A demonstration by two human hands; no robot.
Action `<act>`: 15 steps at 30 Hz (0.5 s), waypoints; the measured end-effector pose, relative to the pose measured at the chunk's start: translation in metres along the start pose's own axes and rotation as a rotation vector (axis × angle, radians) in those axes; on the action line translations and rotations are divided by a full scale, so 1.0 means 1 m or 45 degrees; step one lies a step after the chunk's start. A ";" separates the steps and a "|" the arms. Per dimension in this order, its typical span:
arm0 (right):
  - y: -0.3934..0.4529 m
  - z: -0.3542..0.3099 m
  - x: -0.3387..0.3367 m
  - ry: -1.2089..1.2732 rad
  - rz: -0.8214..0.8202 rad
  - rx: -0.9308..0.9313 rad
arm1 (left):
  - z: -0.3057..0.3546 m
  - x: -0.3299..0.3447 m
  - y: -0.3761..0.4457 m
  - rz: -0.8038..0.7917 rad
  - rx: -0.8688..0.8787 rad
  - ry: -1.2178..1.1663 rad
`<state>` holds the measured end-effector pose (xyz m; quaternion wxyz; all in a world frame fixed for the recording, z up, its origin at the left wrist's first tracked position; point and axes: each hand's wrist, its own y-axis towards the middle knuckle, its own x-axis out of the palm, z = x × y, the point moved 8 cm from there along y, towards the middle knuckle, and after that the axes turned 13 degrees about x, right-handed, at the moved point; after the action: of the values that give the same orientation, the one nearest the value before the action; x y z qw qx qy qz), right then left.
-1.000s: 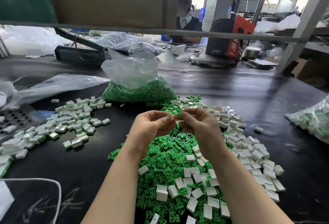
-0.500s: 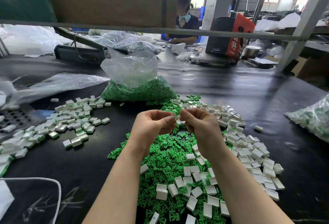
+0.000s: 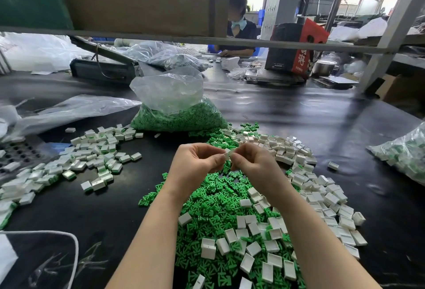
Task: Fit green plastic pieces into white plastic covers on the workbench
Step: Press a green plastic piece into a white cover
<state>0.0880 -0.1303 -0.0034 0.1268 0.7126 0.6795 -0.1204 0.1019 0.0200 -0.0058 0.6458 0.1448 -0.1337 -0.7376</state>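
Note:
My left hand [image 3: 195,162] and my right hand [image 3: 255,162] meet above the bench, both pinching one small white cover [image 3: 227,153] between their fingertips. Any green piece in it is hidden by my fingers. Below my hands lies a heap of loose green pieces [image 3: 213,199]. Empty white covers [image 3: 322,196] are scattered over it and to the right. A spread of fitted covers [image 3: 92,157] showing green edges lies to the left.
A clear bag of green pieces [image 3: 177,114] stands behind the heaps. Another bag of parts [image 3: 404,151] lies at the right edge. Flat plastic bags [image 3: 69,109] lie at the left. A person sits across the black bench [image 3: 299,116], beyond a shelf rail.
A second ago a green piece showed between my fingertips; now only the white cover is visible there. My hands have stayed in the same place.

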 end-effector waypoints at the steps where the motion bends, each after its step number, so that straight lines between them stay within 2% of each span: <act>1: 0.000 0.002 0.003 -0.091 -0.025 0.009 | 0.000 0.001 0.000 -0.027 0.013 0.044; 5: 0.001 0.007 0.010 -0.290 -0.123 0.030 | -0.003 0.002 0.000 -0.101 0.029 0.170; 8: -0.001 0.005 0.012 -0.202 -0.187 0.024 | -0.007 0.004 0.000 -0.170 0.011 0.214; 15: -0.002 0.009 0.019 -0.113 -0.281 0.028 | -0.028 0.017 -0.010 -0.448 -0.199 0.317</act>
<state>0.0871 -0.1156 -0.0188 0.1349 0.6288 0.7461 -0.1725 0.1017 0.0044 -0.0361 0.5279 0.2053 0.0318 -0.8235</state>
